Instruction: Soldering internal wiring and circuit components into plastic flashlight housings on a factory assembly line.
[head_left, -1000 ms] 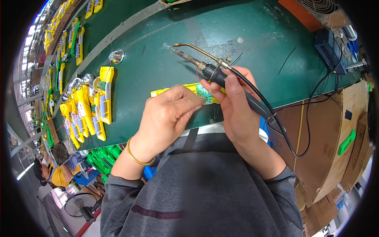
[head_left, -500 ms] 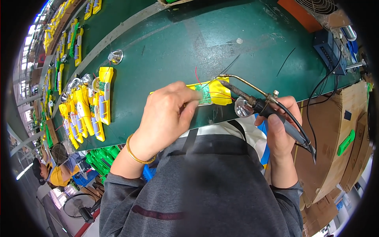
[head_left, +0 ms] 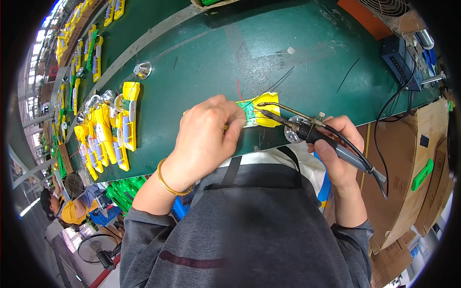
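Observation:
My right hand (head_left: pixel 342 156) is closed round the grey and black handle of a soldering iron (head_left: pixel 303 129), which has a thin metal feed tube (head_left: pixel 283 107) clamped alongside. The iron's tip reaches the right side of a small green circuit board (head_left: pixel 249 114), and the tube's end is close by. Under the board is a yellow plastic lamp housing (head_left: pixel 271 115), lying across the table. Over its left part, my left hand (head_left: pixel 206 137) is closed, hiding most of it. Its fingertips are at the board's left edge. A shiny reflector cup (head_left: pixel 291 136) sits partly behind the iron.
Several yellow lamp housings (head_left: pixel 102 127) with reflectors and wires are clustered on the left of the green table (head_left: pixel 192 67). Another reflector (head_left: pixel 143 70) lies above them. A blue box (head_left: pixel 401 62) with cables stands at the right. Cardboard boxes (head_left: pixel 398 177) are below it; a person (head_left: pixel 67 206) is far left.
My right hand has brought the soldering iron left and down, so its tip has come from above the housing's right part to the circuit board. My left hand has barely shifted.

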Demonstrator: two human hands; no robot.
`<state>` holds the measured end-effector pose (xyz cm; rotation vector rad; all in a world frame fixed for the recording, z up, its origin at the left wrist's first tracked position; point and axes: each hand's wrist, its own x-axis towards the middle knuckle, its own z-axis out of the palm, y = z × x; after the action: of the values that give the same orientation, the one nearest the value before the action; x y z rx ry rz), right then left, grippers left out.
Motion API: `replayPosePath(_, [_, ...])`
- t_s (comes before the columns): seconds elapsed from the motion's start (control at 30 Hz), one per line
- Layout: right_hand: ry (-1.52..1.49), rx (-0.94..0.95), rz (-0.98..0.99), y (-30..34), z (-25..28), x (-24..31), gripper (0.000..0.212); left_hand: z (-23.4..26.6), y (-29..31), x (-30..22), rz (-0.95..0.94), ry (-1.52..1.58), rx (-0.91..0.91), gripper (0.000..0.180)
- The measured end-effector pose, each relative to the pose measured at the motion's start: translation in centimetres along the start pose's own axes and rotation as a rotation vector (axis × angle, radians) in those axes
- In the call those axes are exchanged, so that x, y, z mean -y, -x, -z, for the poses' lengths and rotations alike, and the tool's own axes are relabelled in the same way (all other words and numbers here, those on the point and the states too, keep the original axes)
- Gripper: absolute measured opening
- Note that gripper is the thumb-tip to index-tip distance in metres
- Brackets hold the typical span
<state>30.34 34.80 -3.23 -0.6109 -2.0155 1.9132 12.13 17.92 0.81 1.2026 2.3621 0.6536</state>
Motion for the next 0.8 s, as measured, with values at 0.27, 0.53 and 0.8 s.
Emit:
replayPosePath(0.27, [0.054,0.058,-0.047,-0.4,0.3,0.7,0.02,-1.0,0.5,0.2,-0.033,0.002,-0.065,0.004])
replayPosePath(0.53, [0.113,0.077,0.025,-1.3,-0.4,1.4,0.016,-1.3,0.4,0.2,-0.037,-0.013,-0.107,0.005])
replayPosePath(0.8, [0.219,0.067,0.062,-1.6,-0.5,2.1,0.021,-1.4,0.5,0.1,-0.022,-0.029,-0.11,0.005])
